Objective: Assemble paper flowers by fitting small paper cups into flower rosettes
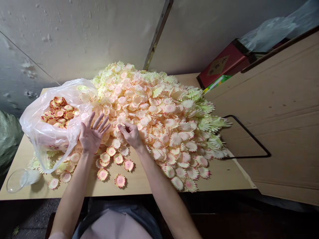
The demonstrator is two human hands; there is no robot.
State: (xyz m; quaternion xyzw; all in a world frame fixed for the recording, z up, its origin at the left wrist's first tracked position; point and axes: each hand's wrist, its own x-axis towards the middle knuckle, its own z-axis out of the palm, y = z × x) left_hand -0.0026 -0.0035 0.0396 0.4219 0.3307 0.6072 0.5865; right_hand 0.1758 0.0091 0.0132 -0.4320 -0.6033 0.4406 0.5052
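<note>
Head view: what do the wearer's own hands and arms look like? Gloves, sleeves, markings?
The left hand and right hand are bare, five-fingered, no gloves or rings visible. The left forearm and right forearm are slim and uncovered; no watch, cable or marking shows. A pale sleeve edge appears low on the left arm; no right sleeve is in view.

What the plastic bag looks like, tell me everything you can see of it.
The plastic bag is thin, crinkled and translucent, whitish with a pink tint. Its wide mouth gapes open, showing red-edged flower pieces inside. It sits on the left part of the table, against the pale flower heap, its front edge drooping loosely. The left hand is by its right edge; contact is unclear.
</note>
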